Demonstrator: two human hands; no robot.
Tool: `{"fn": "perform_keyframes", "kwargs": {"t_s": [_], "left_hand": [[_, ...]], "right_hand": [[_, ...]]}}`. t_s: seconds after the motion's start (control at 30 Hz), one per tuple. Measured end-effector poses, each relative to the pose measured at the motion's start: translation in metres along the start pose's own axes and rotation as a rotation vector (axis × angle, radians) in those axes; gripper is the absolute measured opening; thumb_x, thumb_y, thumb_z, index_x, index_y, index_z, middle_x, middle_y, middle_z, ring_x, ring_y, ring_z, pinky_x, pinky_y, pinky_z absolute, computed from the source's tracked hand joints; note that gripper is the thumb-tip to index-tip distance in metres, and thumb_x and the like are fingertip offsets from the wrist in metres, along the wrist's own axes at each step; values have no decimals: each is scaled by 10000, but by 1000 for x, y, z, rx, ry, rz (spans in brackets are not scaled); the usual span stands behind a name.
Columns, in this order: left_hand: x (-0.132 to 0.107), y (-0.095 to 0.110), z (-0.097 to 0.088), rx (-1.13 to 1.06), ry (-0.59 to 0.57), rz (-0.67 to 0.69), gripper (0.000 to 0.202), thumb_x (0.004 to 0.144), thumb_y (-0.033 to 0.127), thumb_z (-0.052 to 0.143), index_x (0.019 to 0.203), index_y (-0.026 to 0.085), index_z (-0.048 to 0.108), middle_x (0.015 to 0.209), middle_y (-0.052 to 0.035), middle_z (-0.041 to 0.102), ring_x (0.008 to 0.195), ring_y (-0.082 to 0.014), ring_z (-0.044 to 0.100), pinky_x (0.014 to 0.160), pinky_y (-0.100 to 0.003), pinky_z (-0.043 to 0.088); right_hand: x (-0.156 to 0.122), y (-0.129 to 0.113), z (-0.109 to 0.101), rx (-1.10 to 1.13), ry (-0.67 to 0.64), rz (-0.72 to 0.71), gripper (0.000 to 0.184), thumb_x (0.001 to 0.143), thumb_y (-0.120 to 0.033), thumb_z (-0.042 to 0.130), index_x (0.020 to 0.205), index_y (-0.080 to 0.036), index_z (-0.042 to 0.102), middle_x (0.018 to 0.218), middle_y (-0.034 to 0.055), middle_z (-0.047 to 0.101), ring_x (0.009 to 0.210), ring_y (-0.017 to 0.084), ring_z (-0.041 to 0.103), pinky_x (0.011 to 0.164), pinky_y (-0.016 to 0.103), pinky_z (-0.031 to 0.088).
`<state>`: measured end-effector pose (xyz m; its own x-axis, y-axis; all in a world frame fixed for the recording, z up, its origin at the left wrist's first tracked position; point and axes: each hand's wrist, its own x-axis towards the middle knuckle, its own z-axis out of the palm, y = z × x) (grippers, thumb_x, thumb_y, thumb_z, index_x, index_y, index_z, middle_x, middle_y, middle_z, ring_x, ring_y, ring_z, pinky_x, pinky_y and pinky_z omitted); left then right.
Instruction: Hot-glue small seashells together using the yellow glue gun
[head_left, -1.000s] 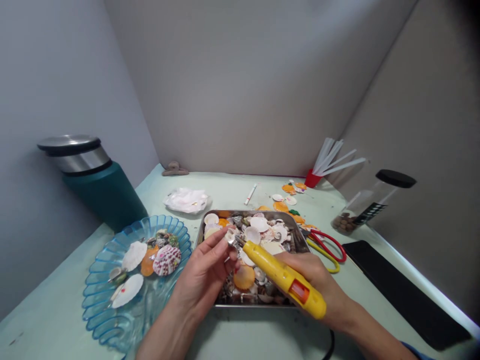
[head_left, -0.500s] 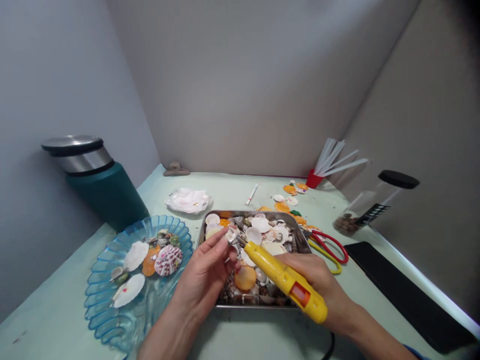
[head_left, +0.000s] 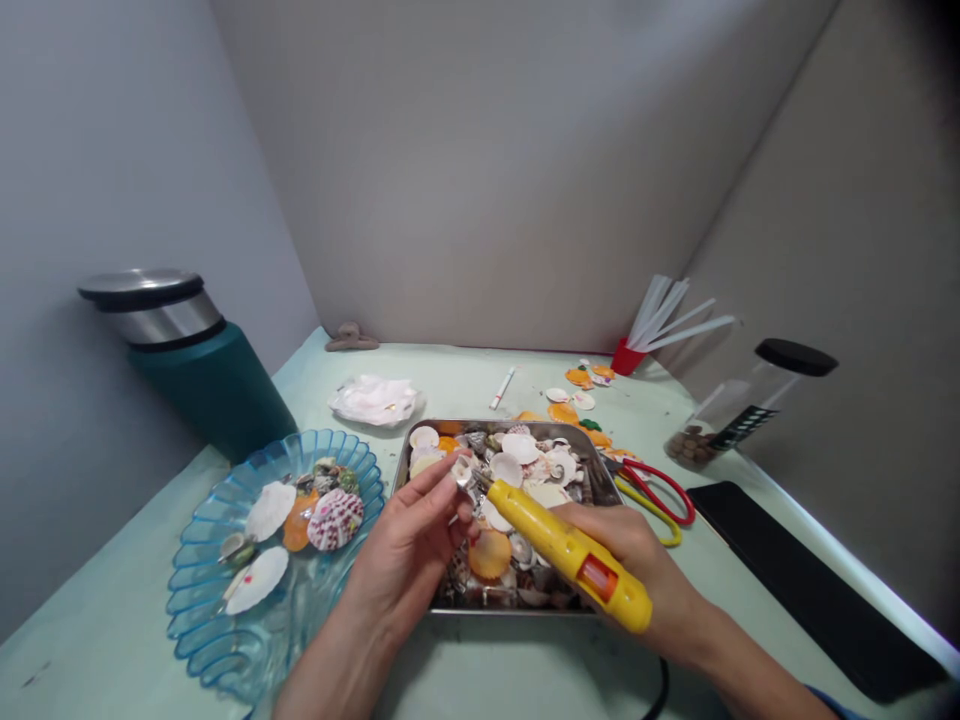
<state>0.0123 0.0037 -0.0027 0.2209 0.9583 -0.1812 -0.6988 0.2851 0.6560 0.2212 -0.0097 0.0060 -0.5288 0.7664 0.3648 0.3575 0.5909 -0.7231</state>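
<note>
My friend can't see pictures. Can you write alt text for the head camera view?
A left hand holds a small shell against the tip of a yellow glue gun gripped by the right hand, above a metal tray of seashells.

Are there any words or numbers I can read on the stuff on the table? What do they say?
No text can be read anywhere.
Clear jar: a black label with white marks, too blurred to read.
Small white tube: a red mark, too small to read.
Yellow glue gun in the right hand: no lettering shows.
Small shell in the left hand: none.
</note>
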Motion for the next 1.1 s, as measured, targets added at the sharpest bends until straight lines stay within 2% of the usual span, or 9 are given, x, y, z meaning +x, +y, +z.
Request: {"fn": "perform_keyframes", "kwargs": {"t_s": [0.23,0.57,0.7,0.9,1.1], "left_hand": [[-1,0,1,13,33,3,307,755,147,670,1061,148,664,666,-7,572,578,-81,505,575,-235,454],[-1,0,1,32,22,-13,304,771,178,658,1073,144,645,668,-7,578,564,-84,508,561,-228,441],[-1,1,3,36,18,-38,233,801,207,631,1021,128,641,669,-7,576,562,-82,509,552,-218,441],[0,0,2,9,40,-44,82,772,206,660,798,136,627,626,4,565,545,-89,516,536,-223,455],[0,0,2,25,41,-57,110,783,221,648,841,130,627,677,-13,598,551,-87,524,537,-217,449]], "right_hand": [[-2,3,-1,2,-27,44,122,824,-258,526,741,-170,537,644,-12,528,541,106,437,516,213,332],[-4,6,0,10,-48,60,83,839,-206,525,771,-163,544,672,-18,521,561,97,437,533,213,333],[-5,8,1,19,-35,74,40,830,-159,546,791,-171,547,674,-31,517,564,93,439,536,210,337],[-7,10,2,14,-14,65,74,799,-110,565,818,-181,563,681,-37,539,570,93,460,537,206,339],[-8,11,3,-10,-9,83,59,804,-126,553,826,-179,567,683,-29,542,569,101,462,532,216,338]]}}
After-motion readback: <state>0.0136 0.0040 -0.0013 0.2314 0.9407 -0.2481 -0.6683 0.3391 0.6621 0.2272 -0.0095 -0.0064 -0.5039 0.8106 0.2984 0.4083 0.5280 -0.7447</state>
